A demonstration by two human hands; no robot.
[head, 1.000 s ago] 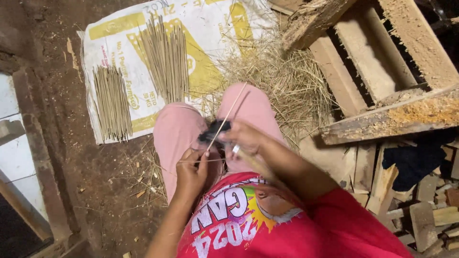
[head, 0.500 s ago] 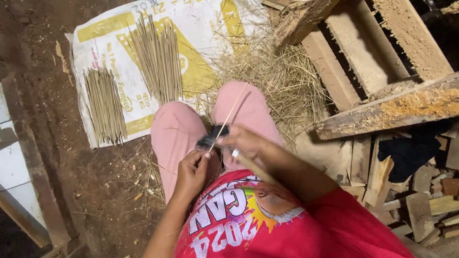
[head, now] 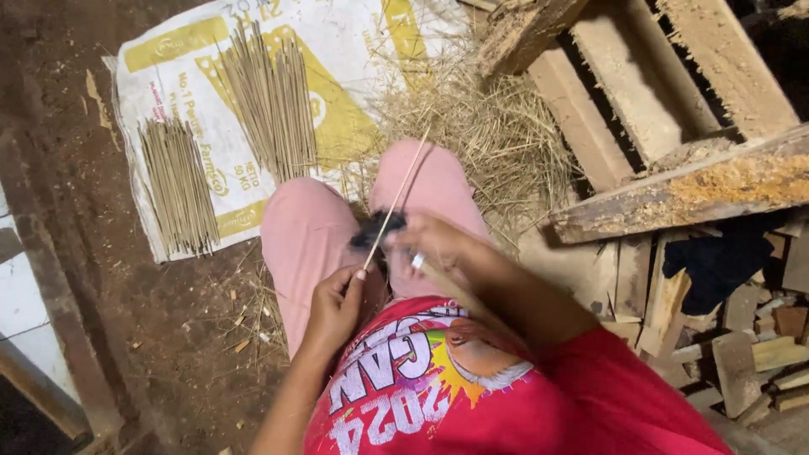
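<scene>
Rough planks and a wooden pallet (head: 674,101) crowd the person's right, with offcuts heaped below and a mound of dry straw (head: 497,126) spilling against the knees. Were the seated person to lean or shift that way, I'd judge a splintered edge could catch an elbow.

On the dirt floor (head: 76,168) ahead lies a printed sack (head: 354,50) carrying two bundles of thin sticks: the longer bundle (head: 271,105) and, well apart, the shorter bundle (head: 179,185). A careless foot could scatter them into the straw, where they'd be hard to pick out.

In the lap, the left hand (head: 337,305) pinches the lower end of a single thin stick (head: 396,202), which slants up between the pink-clad knees. The right hand (head: 434,246) is clenched around a small dark tool (head: 377,229), probably a blade, pressed against the stick. The stick looks brittle; too much pressure might snap it, and a slip toward the left fingertips (head: 361,275) could cut them.
</scene>
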